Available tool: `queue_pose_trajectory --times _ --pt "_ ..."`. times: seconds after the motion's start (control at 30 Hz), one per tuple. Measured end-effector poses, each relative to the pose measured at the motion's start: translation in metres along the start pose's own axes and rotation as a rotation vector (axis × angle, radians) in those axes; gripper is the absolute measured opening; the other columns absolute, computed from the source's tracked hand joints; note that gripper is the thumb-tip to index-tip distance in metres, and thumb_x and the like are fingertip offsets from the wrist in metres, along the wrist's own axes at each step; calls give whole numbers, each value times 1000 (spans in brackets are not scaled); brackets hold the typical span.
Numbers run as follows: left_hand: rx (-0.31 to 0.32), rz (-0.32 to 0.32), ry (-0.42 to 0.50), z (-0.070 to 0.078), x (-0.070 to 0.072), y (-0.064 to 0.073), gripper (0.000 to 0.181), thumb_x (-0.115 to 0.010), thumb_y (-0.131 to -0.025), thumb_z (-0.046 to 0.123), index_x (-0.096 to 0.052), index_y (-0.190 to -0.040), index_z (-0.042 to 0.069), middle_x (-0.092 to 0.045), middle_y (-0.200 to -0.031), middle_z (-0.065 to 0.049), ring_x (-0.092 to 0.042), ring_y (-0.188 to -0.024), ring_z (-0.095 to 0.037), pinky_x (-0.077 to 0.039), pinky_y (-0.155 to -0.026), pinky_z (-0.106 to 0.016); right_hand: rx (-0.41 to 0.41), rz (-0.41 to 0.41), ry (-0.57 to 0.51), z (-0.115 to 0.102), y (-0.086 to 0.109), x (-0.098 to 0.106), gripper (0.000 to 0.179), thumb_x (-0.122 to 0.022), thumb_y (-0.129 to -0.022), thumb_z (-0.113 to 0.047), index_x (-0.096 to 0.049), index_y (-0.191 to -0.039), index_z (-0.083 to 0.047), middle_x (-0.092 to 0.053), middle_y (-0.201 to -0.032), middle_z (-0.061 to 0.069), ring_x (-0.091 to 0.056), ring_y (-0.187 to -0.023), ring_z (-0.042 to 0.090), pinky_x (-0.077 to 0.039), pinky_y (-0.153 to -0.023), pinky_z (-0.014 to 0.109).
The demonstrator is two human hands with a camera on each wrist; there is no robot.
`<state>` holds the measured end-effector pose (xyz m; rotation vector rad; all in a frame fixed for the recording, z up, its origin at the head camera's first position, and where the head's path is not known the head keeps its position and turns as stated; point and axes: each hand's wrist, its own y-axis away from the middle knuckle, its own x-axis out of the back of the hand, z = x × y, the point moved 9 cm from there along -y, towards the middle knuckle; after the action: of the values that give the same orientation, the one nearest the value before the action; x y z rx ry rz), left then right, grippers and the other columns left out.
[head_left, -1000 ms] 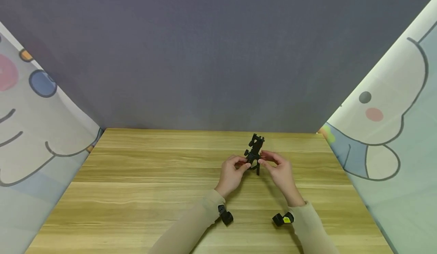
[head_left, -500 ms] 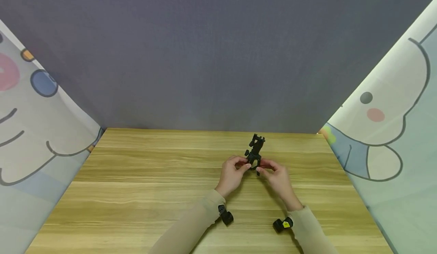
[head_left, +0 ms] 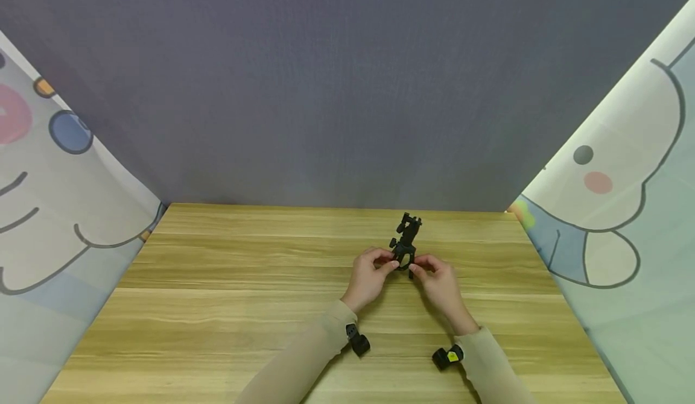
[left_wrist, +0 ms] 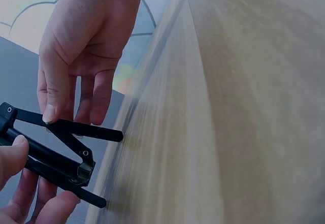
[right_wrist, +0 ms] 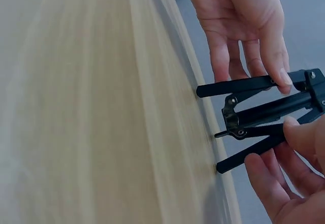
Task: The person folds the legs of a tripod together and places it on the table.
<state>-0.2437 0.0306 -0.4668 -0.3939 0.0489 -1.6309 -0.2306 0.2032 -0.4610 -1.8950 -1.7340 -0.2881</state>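
Between both hands stands a small black tripod (head_left: 410,231), its knobbed head upward and its legs partly spread. My left hand (head_left: 368,278) pinches the leg on its side between thumb and fingers. My right hand (head_left: 444,286) pinches another leg, thumb in front. In the left wrist view, the hinged braces join the legs to a centre column (left_wrist: 38,148), and the right thumb presses near a leg's (left_wrist: 101,131) upper part. The right wrist view shows the leg feet (right_wrist: 202,90) right at the tabletop. Part of the tripod's upper end is outside both wrist views.
The wooden table (head_left: 228,283) meets a grey backdrop (head_left: 336,90) just behind the tripod. Cartoon-print curtains (head_left: 613,259) hang at both sides. Black cameras (head_left: 358,340) are strapped on both wrists, low over the table.
My right hand has shifted down toward me, from beside the tripod's middle to lower on the leg, and now grips it there. The left hand has stayed almost still.
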Motion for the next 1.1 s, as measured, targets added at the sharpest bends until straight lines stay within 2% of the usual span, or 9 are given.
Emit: queue_pose_trajectory --times 0.2,0.33,0.53,0.9,1.1 --pt "-2 2 -2 -1 0 0 7 -76 -90 15 -75 -95 10 -68 -93 3 -63 -84 -11 -52 -77 -27 -9 0 20 0 2 -2 5 -73 -90 -3 -68 -90 -1 -70 -88 8 -65 -84 23 -50 -71 31" --pt "-6 6 -4 -2 -1 -1 6 -77 -89 14 -75 -93 10 -67 -93 4 -63 -85 -11 -52 -77 -27 2 2 -20 0 1 -4 5 -71 -91 -2 -67 -90 0 -70 -89 8 -66 -89 25 -52 -80 38" --pt "0 14 1 -2 -3 -2 6 -77 -89 14 -74 -93 11 -66 -92 5 -63 -86 -11 -52 -78 -28 6 -12 -93 0 1 -9 6 -66 -95 -2 -63 -92 2 -68 -92 11 -64 -95 28 -47 -92 51" --pt "-3 20 -2 -1 -3 -1 8 -77 -89 14 -74 -94 9 -67 -94 3 -63 -89 -11 -51 -81 -28 -42 -29 -105 4 0 -11 2 -64 -96 -1 -64 -95 1 -68 -95 12 -63 -98 26 -47 -93 46" --pt "-2 18 22 -2 -3 -2 10 -77 -88 15 -74 -96 9 -67 -93 3 -64 -87 -11 -53 -79 -28 -85 -97 -146 7 -1 -10 7 -66 -96 -6 -64 -99 0 -67 -102 13 -60 -101 24 -49 -86 31"
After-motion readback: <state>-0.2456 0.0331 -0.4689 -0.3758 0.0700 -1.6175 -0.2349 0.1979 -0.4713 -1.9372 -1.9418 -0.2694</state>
